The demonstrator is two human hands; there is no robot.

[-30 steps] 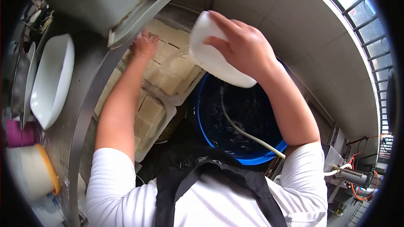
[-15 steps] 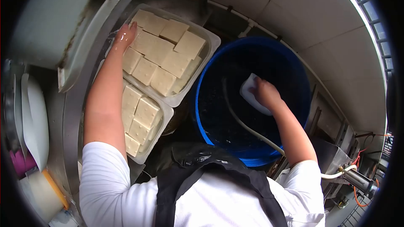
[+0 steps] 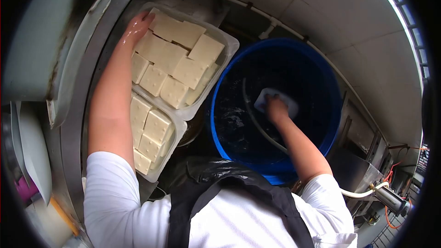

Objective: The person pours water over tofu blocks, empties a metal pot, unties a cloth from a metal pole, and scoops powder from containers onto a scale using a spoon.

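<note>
1. Far left: a grey metal housing fills the upper left corner. Below it, the edge of a white dish stands on its side.
2. Left hand: wet, laid flat with the fingers extended and close together. It rests on the far left corner of the upper tray, touching the rim and the nearest tofu blocks. It grips nothing.
3. Upper tray: clear plastic, filled with square, pale tofu blocks packed side by side, some overlapping and tilted.
4. Lower tray: clear plastic, partly under the near edge of the upper tray. It holds more blocks, which lie in rows.
5. Centre bottom: the person's white sleeves and a black apron.
6. Blue bucket: round, just beside the trays on their right, holding dark water. A pale hose runs down into it along the right forearm.
7. Right hand: reached down inside the bucket, fingers closed on a white scoop at the water surface. The scoop is partly hidden by the hand; whether it is submerged cannot be determined.
8. Far right: tiled wall, with a metal fitting at the hose end.
</note>
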